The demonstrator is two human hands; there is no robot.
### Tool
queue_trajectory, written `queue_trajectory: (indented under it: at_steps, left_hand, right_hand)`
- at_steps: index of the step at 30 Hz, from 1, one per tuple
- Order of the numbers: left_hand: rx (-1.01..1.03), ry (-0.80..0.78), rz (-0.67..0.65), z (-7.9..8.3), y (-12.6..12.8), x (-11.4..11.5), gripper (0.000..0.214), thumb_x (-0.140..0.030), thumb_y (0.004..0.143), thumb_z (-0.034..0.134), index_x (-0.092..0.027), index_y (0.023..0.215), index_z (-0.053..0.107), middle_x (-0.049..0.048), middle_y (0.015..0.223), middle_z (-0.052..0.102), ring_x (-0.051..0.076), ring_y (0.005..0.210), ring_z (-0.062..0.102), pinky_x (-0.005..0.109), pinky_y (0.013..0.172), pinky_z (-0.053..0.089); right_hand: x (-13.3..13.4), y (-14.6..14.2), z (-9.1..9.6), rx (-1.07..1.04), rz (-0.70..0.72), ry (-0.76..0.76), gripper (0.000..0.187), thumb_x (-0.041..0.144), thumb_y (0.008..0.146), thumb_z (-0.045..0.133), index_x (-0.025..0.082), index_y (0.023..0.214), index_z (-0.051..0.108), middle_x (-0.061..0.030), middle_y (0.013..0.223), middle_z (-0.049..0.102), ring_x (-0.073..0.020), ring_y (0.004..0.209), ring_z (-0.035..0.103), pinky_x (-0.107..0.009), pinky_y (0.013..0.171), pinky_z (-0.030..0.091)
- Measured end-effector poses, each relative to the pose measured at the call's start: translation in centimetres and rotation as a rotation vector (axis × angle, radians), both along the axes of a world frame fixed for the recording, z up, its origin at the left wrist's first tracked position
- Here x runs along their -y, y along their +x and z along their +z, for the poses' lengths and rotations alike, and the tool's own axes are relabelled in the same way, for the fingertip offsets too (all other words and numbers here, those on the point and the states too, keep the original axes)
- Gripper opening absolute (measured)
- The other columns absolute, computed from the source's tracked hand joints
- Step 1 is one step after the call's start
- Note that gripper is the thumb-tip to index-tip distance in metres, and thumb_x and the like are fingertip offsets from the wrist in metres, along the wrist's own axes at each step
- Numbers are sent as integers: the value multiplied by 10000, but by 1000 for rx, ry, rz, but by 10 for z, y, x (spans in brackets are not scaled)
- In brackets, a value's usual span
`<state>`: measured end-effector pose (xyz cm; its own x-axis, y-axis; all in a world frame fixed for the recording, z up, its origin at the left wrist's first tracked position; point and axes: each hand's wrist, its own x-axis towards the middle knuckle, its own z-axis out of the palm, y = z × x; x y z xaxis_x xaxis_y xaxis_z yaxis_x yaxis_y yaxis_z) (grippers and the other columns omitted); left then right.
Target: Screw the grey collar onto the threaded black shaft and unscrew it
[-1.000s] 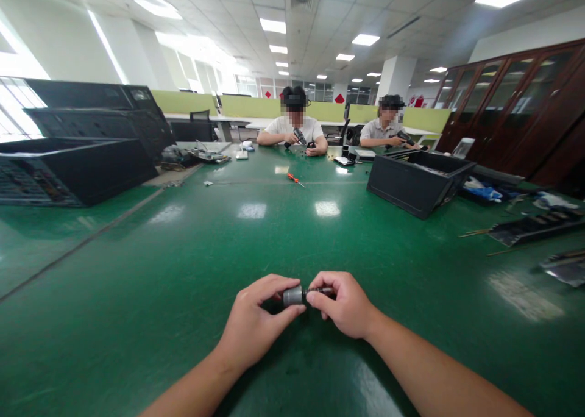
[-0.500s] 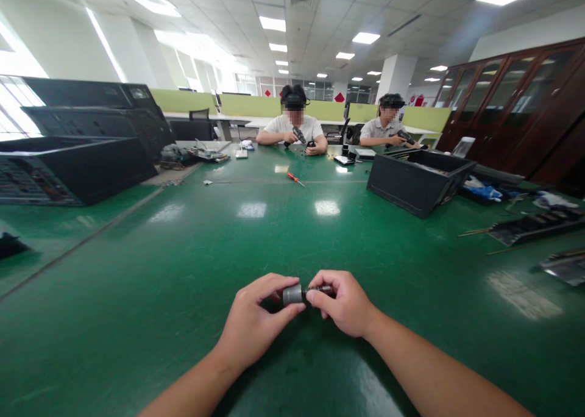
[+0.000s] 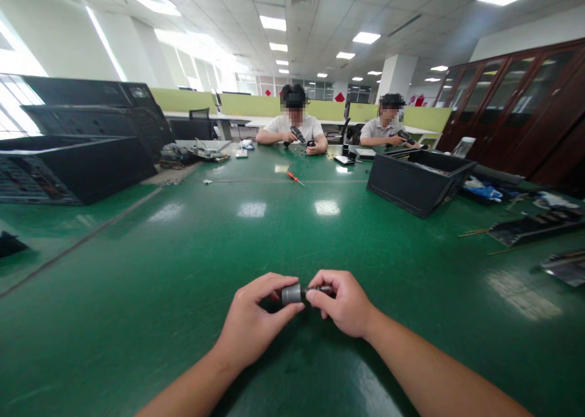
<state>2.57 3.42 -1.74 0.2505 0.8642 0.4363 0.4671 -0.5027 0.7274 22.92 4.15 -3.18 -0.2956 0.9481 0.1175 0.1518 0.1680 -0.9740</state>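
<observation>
Between thumb and fingers, my left hand [image 3: 256,322] grips a short grey metal cylinder [image 3: 291,294] lying on its side. A thin dark metal shaft [image 3: 323,289] runs rightward from the cylinder's end, in line with it. My right hand [image 3: 342,301] pinches this shaft, its fingers curled and hiding part of it. I cannot tell whether shaft and cylinder are one piece. Both hands are close together over the near middle of the green table [image 3: 205,240].
An orange screwdriver [image 3: 295,178] lies farther back. Black computer cases stand left [image 3: 114,167] and right [image 3: 402,188]. Metal parts [image 3: 534,222] lie at the right. Across the table, two people [image 3: 292,127] in headsets hold drills [image 3: 298,135].
Almost nothing differs. Both hands keep their grips, and the cylinder has shifted very slightly left.
</observation>
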Motion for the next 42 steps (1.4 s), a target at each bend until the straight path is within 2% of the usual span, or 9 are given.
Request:
queue_trajectory:
  at_steps: [26, 42]
  left_hand:
    - [0, 28, 10, 1, 0, 0, 254, -274, 750, 814, -273, 998, 755, -10, 872, 733, 150, 747, 657, 262, 684, 516]
    - [8, 10, 18, 4, 0, 2, 247, -293, 751, 804, -244, 989, 761, 21, 881, 736, 172, 760, 662, 283, 689, 528]
  right_hand:
    - [-1, 0, 1, 0, -5, 1, 152, 303, 824, 655, 159, 778, 634, 37, 544, 544, -97, 459, 492, -209, 474, 360]
    - [0, 0, 2, -23, -4, -14, 143, 293, 826, 656, 161, 781, 626, 30, 585, 565, -95, 466, 506, -206, 469, 367]
